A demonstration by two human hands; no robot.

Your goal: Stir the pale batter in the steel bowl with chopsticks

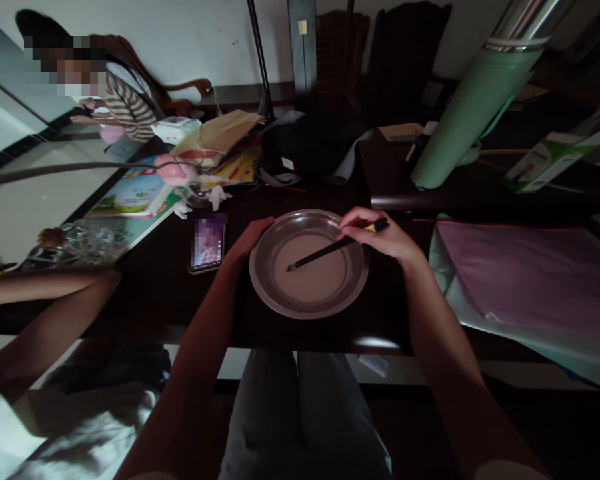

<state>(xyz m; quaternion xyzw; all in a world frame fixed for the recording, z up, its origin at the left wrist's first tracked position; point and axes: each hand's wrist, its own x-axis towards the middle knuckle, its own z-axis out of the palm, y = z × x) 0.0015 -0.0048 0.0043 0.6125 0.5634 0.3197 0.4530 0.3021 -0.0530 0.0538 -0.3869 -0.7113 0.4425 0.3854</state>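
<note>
A round metal plate [353,290] sits on the dark table in front of me. My right hand [380,233] is closed on black chopsticks [325,253], whose tips rest over the middle of the plate. At the plate's left rim my left hand [250,239] touches the edge; its fingers curl against the rim.
A lit phone [208,244] lies left of the plate. Books, a pink toy [173,168] and papers crowd the far left. A tall green flask [473,110] stands at the back right, a purple folder [525,277] lies right. Another person's arm [40,313] reaches in from the left; a second person sits far left.
</note>
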